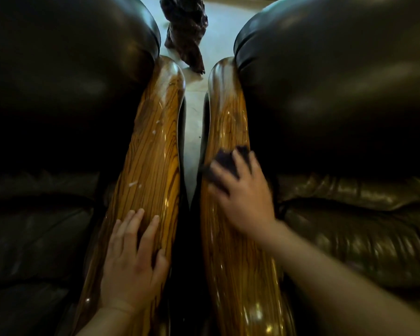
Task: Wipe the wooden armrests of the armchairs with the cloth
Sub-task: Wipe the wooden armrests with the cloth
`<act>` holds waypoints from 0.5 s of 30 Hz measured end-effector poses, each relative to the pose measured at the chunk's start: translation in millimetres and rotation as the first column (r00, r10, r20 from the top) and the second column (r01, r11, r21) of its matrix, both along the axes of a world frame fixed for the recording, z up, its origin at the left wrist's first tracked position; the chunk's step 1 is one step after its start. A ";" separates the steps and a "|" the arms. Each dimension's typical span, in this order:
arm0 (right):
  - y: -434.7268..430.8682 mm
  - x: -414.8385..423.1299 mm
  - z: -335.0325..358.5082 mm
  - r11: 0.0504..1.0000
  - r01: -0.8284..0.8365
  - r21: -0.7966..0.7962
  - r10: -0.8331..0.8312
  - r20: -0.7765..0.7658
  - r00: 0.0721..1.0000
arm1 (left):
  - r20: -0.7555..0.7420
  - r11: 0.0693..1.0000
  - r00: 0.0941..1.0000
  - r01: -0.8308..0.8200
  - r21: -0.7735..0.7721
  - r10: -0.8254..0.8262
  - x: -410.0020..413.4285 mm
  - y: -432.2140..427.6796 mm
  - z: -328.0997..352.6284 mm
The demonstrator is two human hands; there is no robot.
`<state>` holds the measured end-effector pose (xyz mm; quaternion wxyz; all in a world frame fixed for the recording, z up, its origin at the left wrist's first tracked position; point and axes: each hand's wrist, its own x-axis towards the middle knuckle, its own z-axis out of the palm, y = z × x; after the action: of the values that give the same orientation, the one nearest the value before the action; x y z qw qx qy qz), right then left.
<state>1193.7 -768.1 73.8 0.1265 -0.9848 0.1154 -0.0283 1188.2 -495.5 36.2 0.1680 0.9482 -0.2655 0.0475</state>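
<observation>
On the right armrest (224,132), the dark cloth (230,157) sits pressed under the right hand (243,192), fingers spread over it. Left hand (131,258) lies flat and empty on the left armrest (153,146), black leather cushions (337,93) flanking both.

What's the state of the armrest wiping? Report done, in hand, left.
Done: nothing looks finished for certain. In hand: the right hand presses the dark cloth onto the right armrest, midway along. Left: the left armrest shows pale specks; the left hand rests flat on it, without a cloth.
</observation>
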 end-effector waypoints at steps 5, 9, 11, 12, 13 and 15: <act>35.3 -124.5 -40.9 0.958 -0.274 -0.089 0.274 -0.010 0.962 | -0.001 1.000 1.000 0.005 0.015 -0.005 0.6 -0.6 1.6; 7.3 -58.1 -20.7 0.998 -0.031 -0.056 0.035 0.066 0.997 | -0.012 1.000 1.000 0.003 0.012 -0.003 -0.1 -1.7 4.4; -0.1 -8.3 -4.4 0.985 0.163 0.050 -0.165 0.039 0.985 | -0.013 1.000 1.000 0.004 0.001 -0.004 -1.3 -1.9 6.0; 0.0 6.3 0.5 0.967 0.233 0.101 -0.236 0.024 0.971 | -0.014 1.000 1.000 0.001 -0.003 -0.001 -1.3 -1.9 6.7; 3.1 9.4 4.1 0.954 0.274 0.120 -0.278 0.025 0.960 | -0.016 1.000 1.000 -0.003 -0.004 0.003 -1.5 -2.2 7.1; 12.9 -11.9 8.9 0.966 0.232 0.111 -0.243 0.097 0.965 | -0.024 1.000 1.000 -0.011 -0.005 0.011 -2.1 -2.6 8.9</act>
<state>1181.7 -755.2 82.6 0.1769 -0.9534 0.2267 -0.0915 1186.1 -498.2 45.1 0.1735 0.9497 -0.2581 0.0379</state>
